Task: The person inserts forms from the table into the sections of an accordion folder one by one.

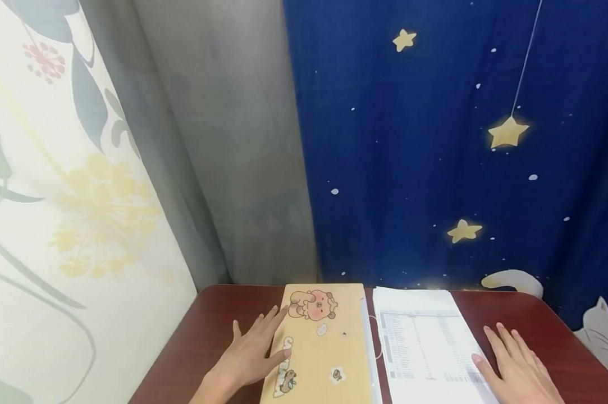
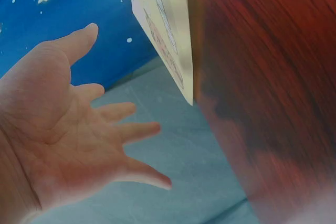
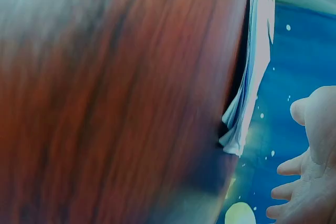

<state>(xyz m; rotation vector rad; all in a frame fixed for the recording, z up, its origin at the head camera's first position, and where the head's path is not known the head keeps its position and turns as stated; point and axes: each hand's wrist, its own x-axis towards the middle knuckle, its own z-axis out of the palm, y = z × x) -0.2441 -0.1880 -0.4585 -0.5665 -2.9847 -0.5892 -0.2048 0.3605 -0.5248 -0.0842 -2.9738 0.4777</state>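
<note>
A yellow folder (image 1: 329, 348) with cartoon bear drawings lies on the table; a clear plastic edge (image 1: 369, 353) shows along its right side. My left hand (image 1: 250, 353) is at the folder's left edge, its fingers spread and holding nothing. In the left wrist view the palm of that hand (image 2: 79, 135) is apart from the folder's edge (image 2: 173, 40). A stack of printed papers (image 1: 420, 342) lies right of the folder. My right hand (image 1: 518, 365), fingers extended, is at the stack's right edge; whether the thumb touches the paper I cannot tell.
The dark red wooden table (image 1: 208, 325) has rounded far corners. A thin white loop (image 1: 378, 336) shows between the folder and the papers. Behind the table hang a grey curtain (image 1: 233, 140) and a blue star-patterned curtain (image 1: 410, 140); a floral surface (image 1: 81, 224) is at the left.
</note>
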